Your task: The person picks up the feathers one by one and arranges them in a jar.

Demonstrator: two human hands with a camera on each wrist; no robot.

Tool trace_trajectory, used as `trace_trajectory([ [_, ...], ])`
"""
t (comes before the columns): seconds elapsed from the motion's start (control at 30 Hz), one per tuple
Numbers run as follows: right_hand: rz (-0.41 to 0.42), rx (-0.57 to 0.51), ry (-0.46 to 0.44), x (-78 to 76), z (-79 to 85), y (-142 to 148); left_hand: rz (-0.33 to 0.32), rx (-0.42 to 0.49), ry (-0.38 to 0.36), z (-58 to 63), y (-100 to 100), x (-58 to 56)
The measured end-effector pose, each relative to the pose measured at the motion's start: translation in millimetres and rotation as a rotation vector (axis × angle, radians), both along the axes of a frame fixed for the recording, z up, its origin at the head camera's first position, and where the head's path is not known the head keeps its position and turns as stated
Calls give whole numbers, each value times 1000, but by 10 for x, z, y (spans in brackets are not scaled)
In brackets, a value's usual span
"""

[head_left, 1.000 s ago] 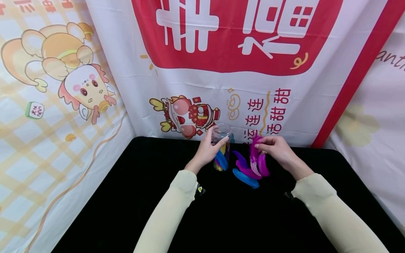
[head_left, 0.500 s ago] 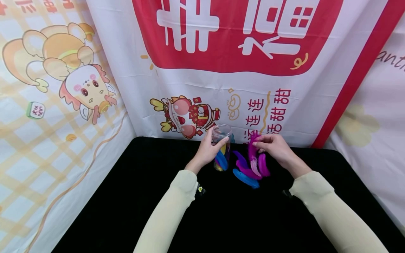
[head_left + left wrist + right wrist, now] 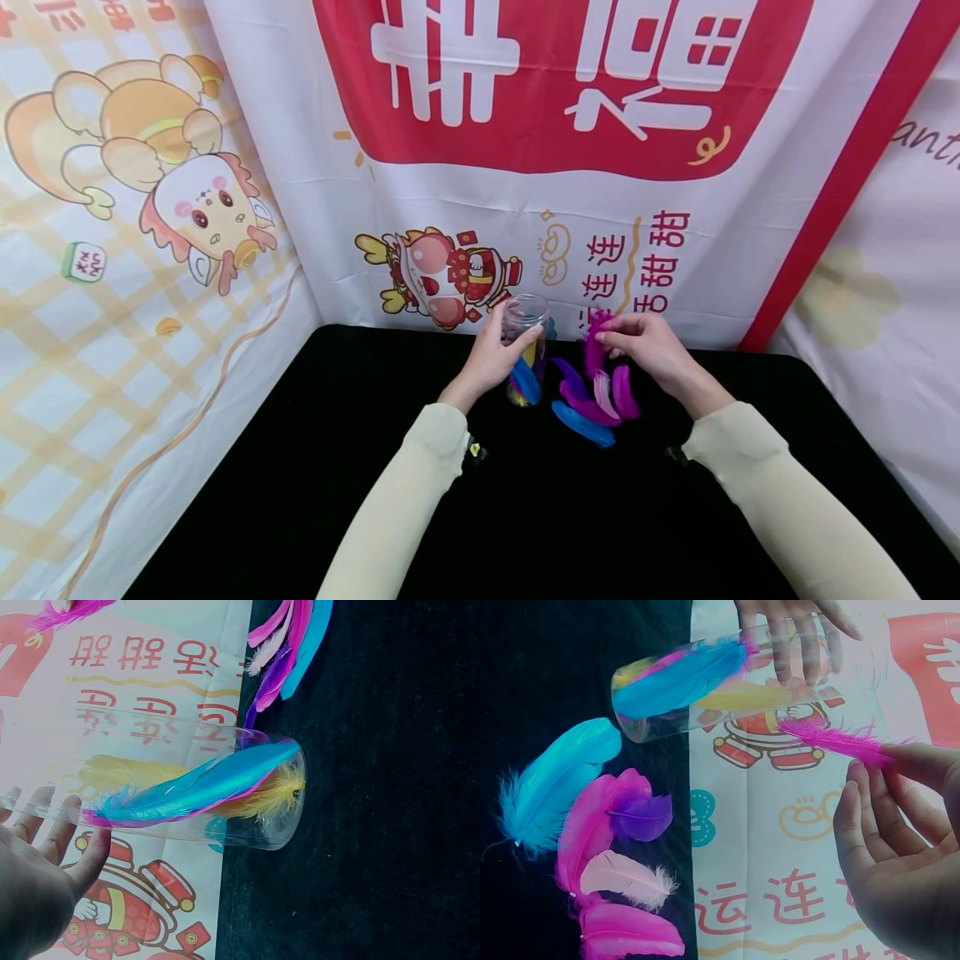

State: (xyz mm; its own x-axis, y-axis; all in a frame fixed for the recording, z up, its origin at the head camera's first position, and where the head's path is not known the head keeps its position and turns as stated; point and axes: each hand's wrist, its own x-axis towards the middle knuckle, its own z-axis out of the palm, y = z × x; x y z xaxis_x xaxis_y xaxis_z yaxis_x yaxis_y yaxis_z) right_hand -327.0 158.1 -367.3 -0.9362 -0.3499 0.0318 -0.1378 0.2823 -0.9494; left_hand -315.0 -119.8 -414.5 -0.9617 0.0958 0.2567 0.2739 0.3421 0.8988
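Note:
My left hand (image 3: 489, 357) grips a tall clear jar (image 3: 528, 312) near its open top, at the back of the black table. Inside it lie a blue feather (image 3: 196, 782), a yellow feather (image 3: 127, 774) and some magenta. Between thumb and fingertips, my right hand (image 3: 654, 350) pinches a magenta feather (image 3: 840, 739), held up to the right of the jar. Loose feathers lie below and beside it: a blue one (image 3: 561, 778), a purple one (image 3: 646, 817), a pale pink one (image 3: 624, 879) and magenta ones (image 3: 634, 939).
Just behind the jar and feathers, the black tabletop (image 3: 405, 517) ends at a white printed cloth (image 3: 300, 183) with red lettering. A checked cloth (image 3: 67, 333) hangs along the left side, and another pale cloth (image 3: 892, 333) on the right.
My right hand has shifted a little to the left, bringing the magenta feather closer to the jar. The left hand and the jar stay in place.

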Motion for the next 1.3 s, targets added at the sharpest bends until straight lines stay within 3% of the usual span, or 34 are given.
trace_trajectory([
  [1.3,-5,-22,6,-64,160,-187,-7,10,7,-29,-4,-28],
])
